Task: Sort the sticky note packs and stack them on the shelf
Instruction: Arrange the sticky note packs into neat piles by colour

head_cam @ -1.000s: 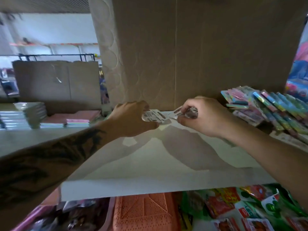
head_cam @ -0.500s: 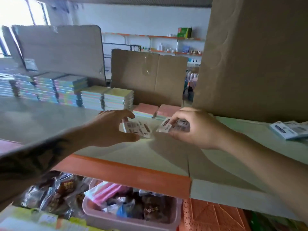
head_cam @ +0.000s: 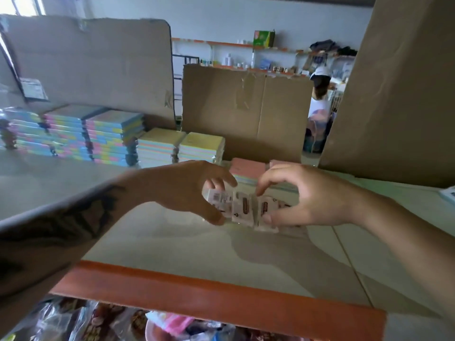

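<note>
Pale shelf (head_cam: 187, 244) with an orange front edge, cardboard panels (head_cam: 98, 65) propped at the back, a tall cardboard box (head_cam: 398, 94) at right.

Over the middle of the shelf: small white sticky note packs (head_cam: 242, 207), clear-wrapped, printed with barcodes and red labels, bunched side by side between both hands. Left hand (head_cam: 182, 190): fingers curled over the packs' top left, thumb beneath at the lower edge, pinching the left end of the bunch. Right hand (head_cam: 310, 195): forefinger hooked down onto the top of the packs, thumb under the right end, remaining fingers curled behind; a pinching hold as well. Cannot tell whether the bunch touches the shelf or sits just above it.

Behind the hands: two low pink-topped stacks (head_cam: 248, 169). Further left along the back: yellow-topped stacks (head_cam: 181, 146), then taller pastel stacks (head_cam: 81, 134). Lower shelf: wrapped goods (head_cam: 105, 321), blurred.
</note>
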Demonstrator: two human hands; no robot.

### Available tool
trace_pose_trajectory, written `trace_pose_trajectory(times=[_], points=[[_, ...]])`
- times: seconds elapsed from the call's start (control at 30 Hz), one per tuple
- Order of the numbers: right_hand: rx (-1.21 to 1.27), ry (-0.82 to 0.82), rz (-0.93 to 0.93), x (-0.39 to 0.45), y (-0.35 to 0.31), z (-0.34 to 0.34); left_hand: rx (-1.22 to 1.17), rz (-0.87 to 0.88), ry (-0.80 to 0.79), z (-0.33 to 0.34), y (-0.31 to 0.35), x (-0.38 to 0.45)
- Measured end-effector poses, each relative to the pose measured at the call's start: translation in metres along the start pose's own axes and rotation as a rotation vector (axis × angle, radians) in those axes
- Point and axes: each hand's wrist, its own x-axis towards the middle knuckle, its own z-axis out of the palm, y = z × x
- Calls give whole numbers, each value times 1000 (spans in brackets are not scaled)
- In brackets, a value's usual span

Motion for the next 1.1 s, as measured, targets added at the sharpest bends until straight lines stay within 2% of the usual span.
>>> trace_pose_trajectory(times=[0.13, 0.23, 0.33, 0.43, 0.53, 0.63, 0.67, 0.73, 0.8, 0.83, 0.9, 0.97, 1.1], points=[[175, 136, -70, 9, -3, 10, -391, 128, 79, -5, -9, 9], [418, 373, -99, 13, 3, 9, -815, 185, 119, -7, -7, 14], [646, 509, -81, 15, 4, 13, -1237, 115, -6, -1, 5, 17], [706, 489, -25, 15, 6, 22, -1309, 63, -92, 6, 14, 14], [827, 443, 38, 16, 7, 25, -1322, 21, -18, 7, 18, 13], [971, 405, 96, 15, 3, 28, -1136, 19, 227, 7, 17, 9], [986, 398, 105, 15, 2, 28, -967, 57, 287, 5, 13, 6], [996, 386, 115, 14, -1, 28, -482, 163, 368, -1, 5, -5], [983, 364, 134, 15, -6, 29, -60, 209, 339, -10, 6, -17], [979, 356, 140, 15, -9, 30, 64, 208, 304, -13, 10, -23], [985, 351, 151, 17, -17, 31, 211, 187, 239, -17, 23, -30], [990, 339, 163, 19, -25, 32, 260, 154, 209, -21, 29, -35], [1030, 287, 204, 25, -37, 29, 451, 170, 291, -29, 28, -47]])
